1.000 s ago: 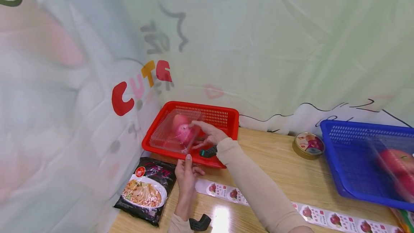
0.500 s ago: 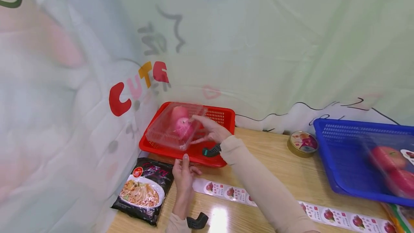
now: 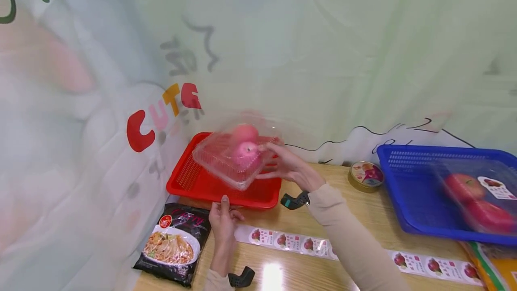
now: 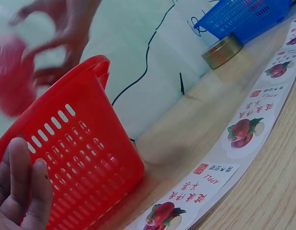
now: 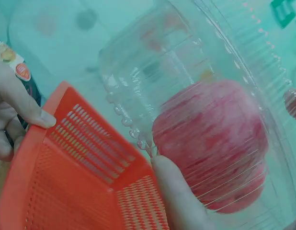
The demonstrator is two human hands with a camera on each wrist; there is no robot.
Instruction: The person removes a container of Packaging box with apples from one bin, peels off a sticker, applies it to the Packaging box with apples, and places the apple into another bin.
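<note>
My right hand (image 3: 284, 163) grips a clear plastic box (image 3: 220, 165) by its right side, holding it tilted above the red basket (image 3: 242, 202). Two apples (image 3: 245, 152) sit inside the box; in the right wrist view they show pinkish red through the ribbed plastic (image 5: 210, 139). With thumb over the front rim, my left hand (image 3: 224, 223) holds the red basket, its fingers on the outside wall as the left wrist view shows. The basket's slotted inside (image 5: 76, 182) shows bare under the box.
A black noodle packet (image 3: 173, 244) lies left of the basket. Stickers on a strip (image 3: 295, 242) run along the table. Rightward stand a round tin (image 3: 365, 175) and a blue basket (image 3: 408, 192) with a boxed pair of apples (image 3: 480, 201); an orange packet (image 3: 497, 264) lies in front.
My right hand has lifted the clear box with the apples up out of the red basket and moved it to the right. My left hand has stayed at the basket's front rim.
</note>
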